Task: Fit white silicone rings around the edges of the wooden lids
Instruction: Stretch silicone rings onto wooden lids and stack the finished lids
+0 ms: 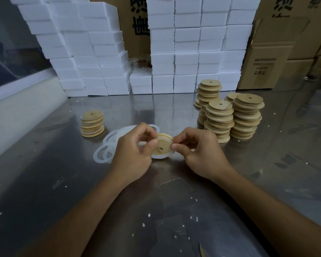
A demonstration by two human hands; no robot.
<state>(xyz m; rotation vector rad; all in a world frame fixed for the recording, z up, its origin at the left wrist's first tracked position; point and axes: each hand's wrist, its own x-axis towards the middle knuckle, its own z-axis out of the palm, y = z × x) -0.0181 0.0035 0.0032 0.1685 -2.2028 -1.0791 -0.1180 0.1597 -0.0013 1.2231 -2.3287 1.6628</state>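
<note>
Steel table (63, 182) under foam-block stacks carries everything. Between both hands, a wooden lid (161, 148) tilts on edge; left hand (132, 151) grips its left rim, right hand (198, 153) pinches the silicone ring (171, 143) on its right rim, equally near.

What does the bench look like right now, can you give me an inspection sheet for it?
Surface: steel table, scuffed, white crumbs scattered.
Job's things: wooden lid held up; loose silicone rings at left; short ringed stack; taller bare lid stacks at right.
Clutter: foam crumbs only.
Grippers: left hand and right hand both pinch the lid's rim.
Cables: nothing seen.
Surroundings: white foam boxes, cardboard cartons behind.
</note>
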